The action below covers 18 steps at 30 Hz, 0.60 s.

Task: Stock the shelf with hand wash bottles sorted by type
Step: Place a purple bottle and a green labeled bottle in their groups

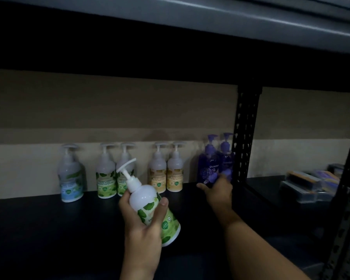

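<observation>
Your left hand (143, 223) grips a green-leaf hand wash bottle (154, 211) around its middle — fingers (123, 203) on the left side, thumb on the right — and holds it in the air above the front of the dark shelf (49, 229), tilted so that the white pump points up and to the left. Your right hand (217, 191) reaches to the back right of the shelf, where its fingers are curled around the lower part of a purple bottle (226, 156); the frame is blurred there, so how firm the grasp is cannot be made out. A second purple bottle (208, 158) stands touching it on the left, both just beside the black perforated upright (245, 134). Along the back of the shelf, against the beige wall (109, 110), the other bottles stand upright in groups by label: a lone blue-label bottle (71, 178) at the far left, then a pair of green-label bottles (106, 176) side by side, then a pair of yellow-label bottles (166, 174), then the purple pair. Small gaps separate the groups. Beyond the upright, on the right-hand bay, lies a blurred stack of flat packages (307, 184) — what they are cannot be told.
</observation>
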Each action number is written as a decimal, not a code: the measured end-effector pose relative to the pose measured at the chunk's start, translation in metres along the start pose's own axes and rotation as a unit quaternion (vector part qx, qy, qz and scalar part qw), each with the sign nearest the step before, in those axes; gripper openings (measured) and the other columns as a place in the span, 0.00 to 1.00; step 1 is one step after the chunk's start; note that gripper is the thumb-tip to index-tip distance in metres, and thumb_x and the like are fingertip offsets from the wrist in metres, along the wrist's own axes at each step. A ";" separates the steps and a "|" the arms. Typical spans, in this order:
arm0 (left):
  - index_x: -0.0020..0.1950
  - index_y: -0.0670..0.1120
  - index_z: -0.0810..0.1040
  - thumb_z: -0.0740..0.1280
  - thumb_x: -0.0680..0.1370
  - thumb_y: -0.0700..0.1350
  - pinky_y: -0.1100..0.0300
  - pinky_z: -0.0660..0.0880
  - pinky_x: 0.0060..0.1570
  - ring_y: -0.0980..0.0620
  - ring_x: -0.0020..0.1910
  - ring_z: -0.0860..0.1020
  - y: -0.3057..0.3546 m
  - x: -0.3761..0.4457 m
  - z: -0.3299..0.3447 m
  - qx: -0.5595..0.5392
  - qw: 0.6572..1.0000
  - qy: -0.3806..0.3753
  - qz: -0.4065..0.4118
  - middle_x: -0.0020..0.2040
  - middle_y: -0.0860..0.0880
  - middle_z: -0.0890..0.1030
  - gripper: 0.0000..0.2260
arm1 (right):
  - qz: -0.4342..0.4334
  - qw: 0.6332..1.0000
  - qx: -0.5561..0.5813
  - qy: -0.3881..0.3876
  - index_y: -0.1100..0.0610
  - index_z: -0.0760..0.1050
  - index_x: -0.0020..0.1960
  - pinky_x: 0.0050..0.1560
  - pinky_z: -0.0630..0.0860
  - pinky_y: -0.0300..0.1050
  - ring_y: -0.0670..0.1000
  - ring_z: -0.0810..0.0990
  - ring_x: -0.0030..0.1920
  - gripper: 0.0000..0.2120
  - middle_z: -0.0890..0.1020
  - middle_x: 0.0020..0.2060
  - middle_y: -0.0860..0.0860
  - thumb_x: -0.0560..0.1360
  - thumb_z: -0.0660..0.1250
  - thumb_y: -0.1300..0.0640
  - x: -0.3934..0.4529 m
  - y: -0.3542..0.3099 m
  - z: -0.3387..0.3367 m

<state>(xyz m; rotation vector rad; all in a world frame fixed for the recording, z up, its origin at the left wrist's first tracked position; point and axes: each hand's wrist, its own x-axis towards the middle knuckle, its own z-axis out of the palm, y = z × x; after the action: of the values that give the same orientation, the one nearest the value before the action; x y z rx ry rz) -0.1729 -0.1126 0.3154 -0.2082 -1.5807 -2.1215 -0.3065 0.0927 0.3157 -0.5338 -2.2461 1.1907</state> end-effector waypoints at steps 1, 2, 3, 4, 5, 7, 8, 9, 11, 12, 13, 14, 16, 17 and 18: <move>0.72 0.56 0.67 0.75 0.72 0.47 0.59 0.77 0.52 0.62 0.49 0.82 0.000 0.001 0.000 -0.005 1.000 0.002 0.000 0.59 0.51 0.80 0.31 | 0.000 1.000 -0.011 0.002 0.63 0.71 0.64 0.63 0.76 0.53 0.62 0.78 0.63 0.31 0.77 0.63 0.63 0.69 0.81 0.53 0.002 0.000 0.003; 0.72 0.56 0.67 0.75 0.71 0.48 0.58 0.77 0.52 0.62 0.50 0.82 -0.001 0.001 0.000 -0.009 1.000 0.003 0.000 0.60 0.51 0.80 0.32 | 0.000 1.000 -0.021 0.004 0.63 0.70 0.65 0.64 0.76 0.54 0.62 0.77 0.63 0.32 0.76 0.64 0.63 0.69 0.81 0.52 0.004 0.000 0.006; 0.72 0.56 0.67 0.74 0.69 0.50 0.58 0.77 0.52 0.62 0.50 0.82 -0.001 0.001 0.000 -0.011 1.000 0.003 0.000 0.60 0.51 0.80 0.32 | -0.001 1.000 -0.027 0.007 0.63 0.70 0.65 0.64 0.76 0.54 0.62 0.77 0.64 0.33 0.76 0.64 0.63 0.69 0.81 0.52 0.005 -0.001 0.008; 0.71 0.57 0.67 0.74 0.68 0.51 0.58 0.77 0.52 0.61 0.50 0.82 -0.002 0.002 0.001 -0.012 1.000 0.003 0.001 0.59 0.52 0.80 0.33 | -0.001 1.000 -0.028 0.010 0.63 0.69 0.65 0.64 0.76 0.55 0.62 0.77 0.64 0.33 0.76 0.64 0.63 0.68 0.81 0.52 0.006 -0.001 0.010; 0.71 0.58 0.67 0.74 0.68 0.51 0.58 0.77 0.52 0.61 0.50 0.82 -0.004 0.002 0.001 -0.011 1.000 0.005 0.002 0.59 0.52 0.80 0.33 | -0.001 1.000 -0.024 0.013 0.64 0.68 0.65 0.64 0.76 0.55 0.63 0.77 0.64 0.34 0.76 0.64 0.63 0.68 0.81 0.52 0.008 -0.001 0.012; 0.69 0.59 0.68 0.75 0.67 0.51 0.57 0.77 0.52 0.60 0.51 0.83 -0.007 0.003 0.002 -0.013 1.000 0.008 0.004 0.59 0.52 0.80 0.32 | 0.003 1.000 -0.019 0.017 0.63 0.68 0.64 0.64 0.76 0.55 0.63 0.77 0.64 0.34 0.77 0.64 0.63 0.68 0.82 0.53 0.010 -0.001 0.015; 0.68 0.60 0.68 0.76 0.67 0.51 0.55 0.78 0.54 0.59 0.51 0.83 -0.008 0.003 0.002 -0.013 1.000 0.009 0.005 0.59 0.52 0.80 0.32 | 0.005 1.000 -0.023 0.017 0.63 0.67 0.64 0.64 0.77 0.56 0.63 0.78 0.63 0.34 0.77 0.64 0.63 0.68 0.82 0.53 0.010 -0.001 0.015; 0.68 0.61 0.68 0.78 0.69 0.52 0.53 0.78 0.55 0.58 0.52 0.83 -0.009 0.003 0.002 -0.013 1.000 0.010 0.005 0.59 0.51 0.80 0.31 | 0.007 0.999 -0.028 0.017 0.63 0.68 0.64 0.64 0.77 0.56 0.63 0.78 0.63 0.34 0.76 0.64 0.63 0.68 0.82 0.52 0.011 -0.001 0.016; 0.69 0.62 0.69 0.81 0.70 0.53 0.51 0.79 0.57 0.56 0.54 0.83 -0.012 0.004 0.002 -0.013 1.000 0.012 0.006 0.60 0.51 0.81 0.32 | 0.005 0.999 -0.040 0.019 0.64 0.68 0.65 0.63 0.77 0.55 0.63 0.77 0.63 0.35 0.76 0.64 0.64 0.68 0.82 0.51 0.013 -0.001 0.016; 0.69 0.62 0.69 0.79 0.68 0.53 0.51 0.79 0.58 0.55 0.54 0.83 -0.012 0.004 0.002 -0.014 1.000 0.013 0.007 0.60 0.50 0.81 0.32 | 0.002 0.999 -0.045 0.019 0.65 0.68 0.65 0.63 0.77 0.55 0.63 0.77 0.63 0.35 0.75 0.64 0.64 0.68 0.81 0.51 0.013 -0.001 0.016; 0.69 0.62 0.69 0.77 0.67 0.52 0.50 0.79 0.58 0.54 0.54 0.83 -0.013 0.005 0.002 -0.014 1.000 0.014 0.008 0.61 0.50 0.81 0.32 | 0.001 0.999 -0.049 0.021 0.65 0.68 0.65 0.62 0.76 0.55 0.63 0.77 0.63 0.35 0.75 0.64 0.64 0.68 0.81 0.51 0.014 -0.001 0.017; 0.70 0.61 0.69 0.76 0.66 0.52 0.49 0.79 0.59 0.54 0.55 0.83 -0.014 0.006 0.002 -0.014 1.000 0.013 0.007 0.61 0.50 0.80 0.33 | 0.000 0.998 -0.052 0.022 0.65 0.68 0.66 0.62 0.76 0.55 0.63 0.77 0.63 0.35 0.76 0.64 0.64 0.68 0.81 0.51 0.014 0.000 0.017; 0.71 0.59 0.68 0.76 0.66 0.52 0.48 0.79 0.59 0.53 0.55 0.83 -0.015 0.006 0.001 -0.012 1.000 0.010 0.006 0.61 0.50 0.80 0.34 | 0.000 0.998 -0.051 0.026 0.65 0.69 0.66 0.62 0.76 0.55 0.63 0.78 0.63 0.35 0.76 0.64 0.64 0.68 0.81 0.51 0.013 0.000 0.018; 0.71 0.59 0.68 0.76 0.66 0.52 0.48 0.79 0.59 0.54 0.54 0.83 -0.016 0.005 0.001 -0.012 1.000 0.010 0.006 0.60 0.50 0.81 0.34 | 0.000 0.998 -0.051 0.028 0.65 0.69 0.66 0.62 0.77 0.55 0.63 0.78 0.63 0.35 0.77 0.63 0.64 0.68 0.81 0.51 0.013 0.000 0.019; 0.71 0.59 0.68 0.76 0.66 0.52 0.49 0.79 0.58 0.54 0.54 0.83 -0.016 0.005 0.001 -0.012 1.000 0.010 0.007 0.59 0.50 0.81 0.34 | 0.000 0.998 -0.049 0.030 0.64 0.69 0.65 0.61 0.77 0.55 0.63 0.78 0.62 0.35 0.77 0.63 0.64 0.68 0.81 0.51 0.013 0.000 0.019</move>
<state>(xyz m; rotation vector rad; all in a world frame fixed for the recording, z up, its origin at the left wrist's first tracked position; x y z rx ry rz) -0.1851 -0.1095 0.3043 -0.2049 -1.5375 -2.1265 -0.3280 0.0882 0.3102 -0.6001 -2.2621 1.0537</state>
